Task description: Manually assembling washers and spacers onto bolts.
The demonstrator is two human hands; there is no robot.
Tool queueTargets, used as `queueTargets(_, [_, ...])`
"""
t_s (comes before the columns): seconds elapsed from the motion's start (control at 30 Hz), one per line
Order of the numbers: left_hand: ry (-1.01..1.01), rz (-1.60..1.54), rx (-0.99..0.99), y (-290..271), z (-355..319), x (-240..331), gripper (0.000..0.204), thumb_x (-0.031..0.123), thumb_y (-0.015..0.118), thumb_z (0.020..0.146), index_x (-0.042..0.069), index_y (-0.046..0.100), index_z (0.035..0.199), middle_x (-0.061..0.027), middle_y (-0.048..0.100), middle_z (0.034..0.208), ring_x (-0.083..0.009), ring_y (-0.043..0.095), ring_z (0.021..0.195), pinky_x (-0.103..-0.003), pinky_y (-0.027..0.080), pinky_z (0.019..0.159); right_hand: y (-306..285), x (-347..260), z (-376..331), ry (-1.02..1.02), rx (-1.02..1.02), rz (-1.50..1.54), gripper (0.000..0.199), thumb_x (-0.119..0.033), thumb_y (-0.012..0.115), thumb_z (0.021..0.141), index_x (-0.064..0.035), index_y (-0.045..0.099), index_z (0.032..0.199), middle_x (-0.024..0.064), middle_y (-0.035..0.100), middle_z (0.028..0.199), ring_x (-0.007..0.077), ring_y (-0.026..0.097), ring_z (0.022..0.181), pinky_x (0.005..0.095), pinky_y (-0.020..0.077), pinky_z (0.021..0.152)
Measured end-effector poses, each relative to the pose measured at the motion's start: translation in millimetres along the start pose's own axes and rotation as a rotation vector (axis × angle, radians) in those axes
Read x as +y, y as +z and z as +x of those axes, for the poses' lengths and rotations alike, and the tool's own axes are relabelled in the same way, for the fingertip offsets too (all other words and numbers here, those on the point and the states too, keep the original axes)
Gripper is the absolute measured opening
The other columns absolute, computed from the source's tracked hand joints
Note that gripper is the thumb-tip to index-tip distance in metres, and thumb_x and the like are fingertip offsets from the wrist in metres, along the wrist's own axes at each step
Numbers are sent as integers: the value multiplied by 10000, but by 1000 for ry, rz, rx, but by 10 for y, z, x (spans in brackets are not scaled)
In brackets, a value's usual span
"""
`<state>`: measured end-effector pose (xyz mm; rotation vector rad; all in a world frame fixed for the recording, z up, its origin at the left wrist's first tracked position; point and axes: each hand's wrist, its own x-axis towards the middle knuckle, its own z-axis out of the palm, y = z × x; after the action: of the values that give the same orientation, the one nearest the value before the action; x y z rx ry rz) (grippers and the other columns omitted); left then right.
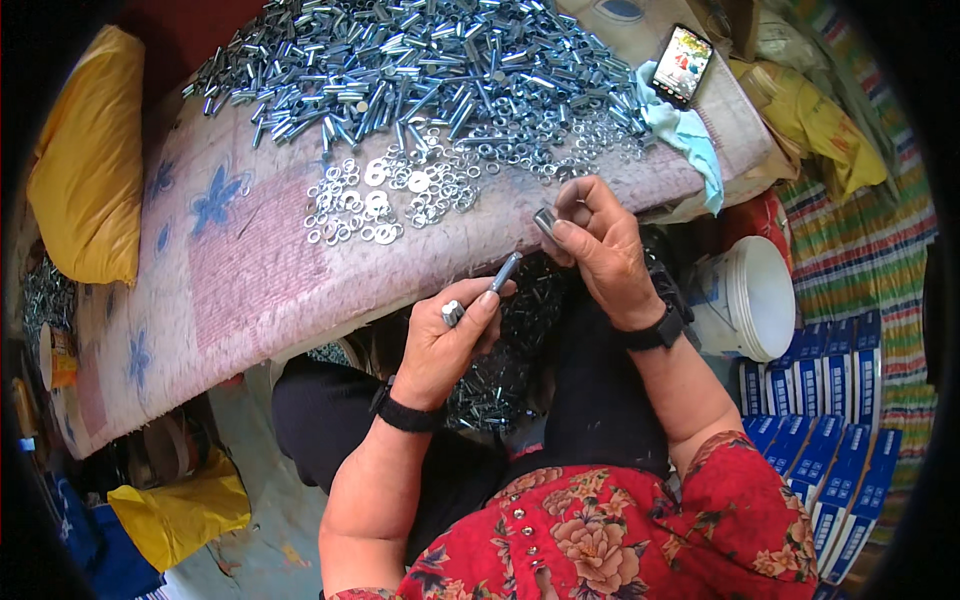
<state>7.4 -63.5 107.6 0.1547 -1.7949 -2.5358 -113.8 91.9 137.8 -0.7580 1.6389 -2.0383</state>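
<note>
My left hand (445,335) is closed on a slim metal bolt (506,270), which points up and to the right. A second short metal piece (452,314) sticks out between its fingers. Just to the right and a little higher, my right hand (600,250) pinches a short shiny metal sleeve (545,220) between thumb and fingers. Bolt and sleeve are apart. Beyond the hands, flat washers and rings (375,200) lie on the cloth-covered table (265,260), with small nuts (520,145) to their right. A large heap of metal sleeves and bolts (400,65) covers the table's far part.
A phone (684,62) lies on a light blue cloth (685,130) at the table's far right. A white bucket (765,298) and stacked blue-and-white boxes (830,460) stand on the right. More metal parts (490,395) lie below, between my legs. A yellow bag (90,160) is far left.
</note>
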Motion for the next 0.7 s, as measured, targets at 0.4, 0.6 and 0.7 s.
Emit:
queueTargets(0.4, [53, 125, -72, -52, -54, -7, 286, 133, 558, 862, 7, 557, 1118, 35, 498, 653, -32, 429, 540, -181, 353, 468, 91, -116, -20, -100, -328, -481, 130, -42, 652, 742, -23, 584, 852, -4, 551, 753, 43, 493, 711, 186, 394, 606])
queueTargets(0.6, [71, 242, -82, -65, -70, 53, 304, 134, 563, 857, 0, 548, 1129, 20, 515, 633, -40, 455, 539, -188, 374, 468, 209, 5, -28, 2, -256, -446, 176, -110, 690, 733, -37, 562, 827, -23, 533, 689, 23, 457, 626, 194, 387, 534])
queueTargets(0.7, [102, 258, -43, -82, -54, 45, 265, 126, 547, 864, -2, 561, 1096, 19, 514, 631, -43, 448, 527, -191, 370, 463, 261, -41, 23, 99, -299, -478, 180, -80, 684, 740, -26, 554, 853, -14, 534, 755, 40, 494, 707, 186, 401, 597])
